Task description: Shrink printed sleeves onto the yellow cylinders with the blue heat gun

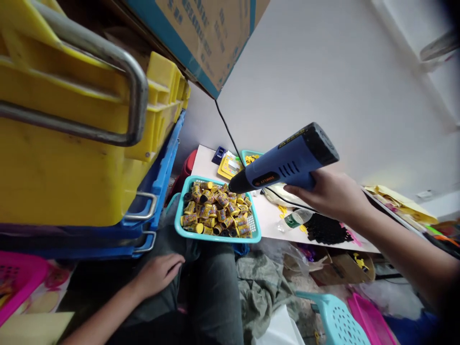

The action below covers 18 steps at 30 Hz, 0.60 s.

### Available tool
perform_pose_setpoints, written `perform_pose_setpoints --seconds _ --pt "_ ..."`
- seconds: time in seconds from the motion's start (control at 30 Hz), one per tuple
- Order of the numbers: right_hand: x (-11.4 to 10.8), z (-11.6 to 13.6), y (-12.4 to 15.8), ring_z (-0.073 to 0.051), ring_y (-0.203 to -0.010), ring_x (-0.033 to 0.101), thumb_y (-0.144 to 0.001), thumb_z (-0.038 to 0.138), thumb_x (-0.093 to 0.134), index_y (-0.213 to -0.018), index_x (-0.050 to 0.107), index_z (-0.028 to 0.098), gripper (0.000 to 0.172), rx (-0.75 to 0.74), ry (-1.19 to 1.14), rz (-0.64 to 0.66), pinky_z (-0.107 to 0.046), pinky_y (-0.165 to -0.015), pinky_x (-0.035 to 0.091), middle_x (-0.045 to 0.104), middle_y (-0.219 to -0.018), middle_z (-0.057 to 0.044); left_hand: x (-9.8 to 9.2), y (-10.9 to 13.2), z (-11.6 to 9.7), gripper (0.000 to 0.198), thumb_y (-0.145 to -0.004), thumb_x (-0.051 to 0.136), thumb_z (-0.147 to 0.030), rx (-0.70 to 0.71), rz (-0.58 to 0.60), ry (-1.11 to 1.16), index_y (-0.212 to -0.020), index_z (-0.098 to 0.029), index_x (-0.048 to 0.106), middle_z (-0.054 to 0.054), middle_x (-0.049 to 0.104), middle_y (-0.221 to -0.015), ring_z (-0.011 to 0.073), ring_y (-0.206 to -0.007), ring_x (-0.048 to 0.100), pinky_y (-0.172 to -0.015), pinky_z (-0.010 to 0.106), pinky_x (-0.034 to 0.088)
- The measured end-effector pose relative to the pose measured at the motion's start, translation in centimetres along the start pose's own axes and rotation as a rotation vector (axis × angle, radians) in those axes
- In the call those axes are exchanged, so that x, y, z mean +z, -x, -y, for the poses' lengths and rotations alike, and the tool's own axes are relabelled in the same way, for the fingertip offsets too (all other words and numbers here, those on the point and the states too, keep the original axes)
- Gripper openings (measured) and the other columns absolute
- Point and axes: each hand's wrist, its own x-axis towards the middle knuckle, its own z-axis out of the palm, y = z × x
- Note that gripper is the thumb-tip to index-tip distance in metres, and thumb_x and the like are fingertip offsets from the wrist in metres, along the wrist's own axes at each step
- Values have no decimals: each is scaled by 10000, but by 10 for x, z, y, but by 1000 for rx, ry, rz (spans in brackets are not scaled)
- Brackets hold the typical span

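My right hand (332, 194) grips the handle of a blue heat gun (283, 160). The gun's tapered black nozzle points left and down, above the right rear side of a turquoise basket (219, 237). In the basket lie many small yellow canisters (212, 211) with printed wraps, heaped at all angles; some show black ends. The basket sits at the table's front edge, over my knees. Down on my thigh rests my left hand (158, 274), loosely curled, thumb and forefinger slightly apart, with nothing visible between them.
Yellow crates (72, 182) on blue ones stand close on the left, their metal handles jutting out. A cardboard box (212, 38) overhangs. A black cord (226, 125) runs behind the gun. On the table (268, 215) lie a plastic bottle (294, 220) and a black bundle (325, 230). A turquoise stool (338, 316) stands right.
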Motion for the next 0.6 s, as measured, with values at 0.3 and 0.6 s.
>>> perform_pose_setpoints --seconds 0.3,0.6 --pt "12 1 -20 -172 -633 513 -799 676 394 -876 568 187 525 -111 84 68 -254 -539 214 628 -796 -79 12 -18 27 258 -913 406 -207 -70 -151 -218 -858 -213 658 16 678 -737 151 -680 659 -643 241 500" --pt "25 4 -42 -170 -592 529 -792 662 439 -935 602 227 487 -225 59 14 -230 -501 190 631 -755 -51 11 -18 28 235 -901 419 -179 -61 -175 -275 -793 -214 625 -4 630 -695 126 -620 610 -582 236 456"
